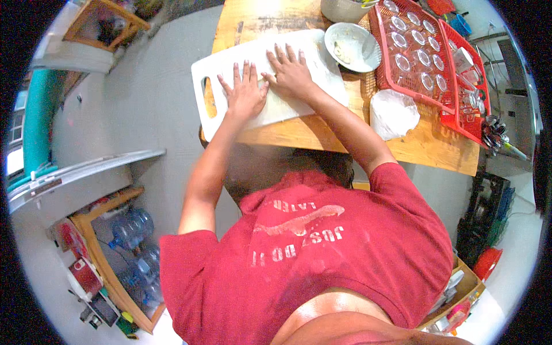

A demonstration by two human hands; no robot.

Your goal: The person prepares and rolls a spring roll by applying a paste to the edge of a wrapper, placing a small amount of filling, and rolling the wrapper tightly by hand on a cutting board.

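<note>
My left hand rests palm down on a white plastic cutting board, its fingers spread. Beside it on the right, my right hand also lies flat with fingers apart, pointing away from me. The thumbs are close to each other. A pale, flat patch, perhaps dough, shows on the board near and below the hands; its outline is hard to tell against the white. At the board's far right corner stands a pale ribbed bowl with some whitish soft food inside. The board has a handle slot at its left end.
The board lies on a wooden table. To the right are a white plastic bag, a red plastic basket of upturned glasses, and a second red basket with cups. A light-coloured tub stands behind the bowl.
</note>
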